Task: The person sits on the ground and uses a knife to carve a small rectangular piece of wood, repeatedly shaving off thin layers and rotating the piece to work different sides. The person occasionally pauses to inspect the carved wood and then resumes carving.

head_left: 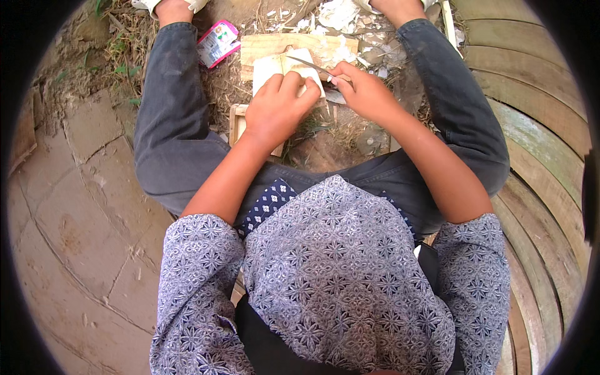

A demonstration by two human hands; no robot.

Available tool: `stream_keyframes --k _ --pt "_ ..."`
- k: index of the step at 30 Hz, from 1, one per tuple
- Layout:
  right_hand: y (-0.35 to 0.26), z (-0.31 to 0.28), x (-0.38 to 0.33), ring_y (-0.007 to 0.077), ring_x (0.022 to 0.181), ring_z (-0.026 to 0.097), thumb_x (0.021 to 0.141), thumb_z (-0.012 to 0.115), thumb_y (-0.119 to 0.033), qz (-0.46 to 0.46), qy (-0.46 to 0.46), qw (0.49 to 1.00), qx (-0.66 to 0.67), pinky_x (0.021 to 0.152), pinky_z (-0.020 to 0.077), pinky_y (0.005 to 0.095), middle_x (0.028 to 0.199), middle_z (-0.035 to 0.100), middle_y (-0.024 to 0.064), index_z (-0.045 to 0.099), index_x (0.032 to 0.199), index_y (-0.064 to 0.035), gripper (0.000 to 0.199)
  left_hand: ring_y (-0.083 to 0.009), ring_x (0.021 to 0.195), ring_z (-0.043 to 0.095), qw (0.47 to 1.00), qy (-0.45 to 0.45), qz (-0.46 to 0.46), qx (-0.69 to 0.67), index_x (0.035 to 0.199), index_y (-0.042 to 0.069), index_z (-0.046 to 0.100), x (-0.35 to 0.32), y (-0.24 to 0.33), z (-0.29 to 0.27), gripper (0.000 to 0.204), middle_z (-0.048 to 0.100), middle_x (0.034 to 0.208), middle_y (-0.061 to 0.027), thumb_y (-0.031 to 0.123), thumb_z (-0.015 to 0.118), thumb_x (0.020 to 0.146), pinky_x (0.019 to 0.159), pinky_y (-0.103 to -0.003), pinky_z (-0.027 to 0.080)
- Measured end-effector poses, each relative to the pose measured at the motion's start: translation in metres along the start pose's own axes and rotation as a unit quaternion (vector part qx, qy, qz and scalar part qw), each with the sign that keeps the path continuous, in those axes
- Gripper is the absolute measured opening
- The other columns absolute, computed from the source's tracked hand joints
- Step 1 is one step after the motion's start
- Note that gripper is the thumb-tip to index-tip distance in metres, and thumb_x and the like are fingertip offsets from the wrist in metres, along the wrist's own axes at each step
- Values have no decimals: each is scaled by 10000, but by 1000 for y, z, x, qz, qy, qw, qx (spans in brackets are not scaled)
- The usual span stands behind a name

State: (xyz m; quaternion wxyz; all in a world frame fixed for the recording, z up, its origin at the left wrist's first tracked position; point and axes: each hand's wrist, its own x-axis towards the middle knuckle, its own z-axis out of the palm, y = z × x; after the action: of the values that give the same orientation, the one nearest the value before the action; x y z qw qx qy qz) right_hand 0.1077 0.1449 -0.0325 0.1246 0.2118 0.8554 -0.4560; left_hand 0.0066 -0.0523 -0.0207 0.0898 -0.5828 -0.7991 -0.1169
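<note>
L hand [275, 107] is curled on a pale flat pc [265, 66] overlapping the wooden plank [261, 45]; can't tell if gripping. R hand [365, 95] holds a knife [311, 65], tip left.

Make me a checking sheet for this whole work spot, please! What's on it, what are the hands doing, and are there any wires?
Surface: a light wooden board on bare, littered ground.
Job's things: a pale flat piece partly over the board; a thin blade reaching over it, contact unclear.
Clutter: white scraps beyond and beside the board; a pink-edged packet at its left.
Hands: left hand on the pale flat piece; right hand gripping the thin blade's handle end.
Cables: nothing seen.
Surroundings: wooden planks on the right; cracked brown ground on the left.
</note>
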Motion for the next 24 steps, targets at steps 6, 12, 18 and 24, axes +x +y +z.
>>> stream_keyframes --k 6,12,18,24 --pt "33 20 72 351 972 686 1006 552 -358 19 26 999 -7 841 523 461 1036 720 155 652 1198 -168 288 -204 819 592 1000 -7 1 3 1091 170 615 10 -5 -5 353 547 914 -22 228 735 764 652 -323 523" --pt "29 -1 20 188 763 608 1033 567 -316 -1 6 999 42 717 487 351 869 674 95 641 1212 -128 269 -208 859 606 999 -14 -13 -30 1109 167 614 2 -5 -3 429 563 954 -18 240 786 723 678 -328 542" --pt "9 -18 -1 247 733 667 1005 585 -333 10 -41 999 0 703 504 394 811 690 115 638 1190 -139 272 -197 807 593 1000 1 0 -5 1071 168 606 2 -5 -1 334 545 918 -14 250 728 771 652 -316 534" --pt "3 -11 6 292 776 676 1017 564 -320 12 -25 999 -27 719 509 411 842 688 146 627 1171 -125 257 -210 842 605 1000 -23 -7 13 1109 165 605 5 -4 -2 405 552 936 -27 248 760 744 665 -332 547"
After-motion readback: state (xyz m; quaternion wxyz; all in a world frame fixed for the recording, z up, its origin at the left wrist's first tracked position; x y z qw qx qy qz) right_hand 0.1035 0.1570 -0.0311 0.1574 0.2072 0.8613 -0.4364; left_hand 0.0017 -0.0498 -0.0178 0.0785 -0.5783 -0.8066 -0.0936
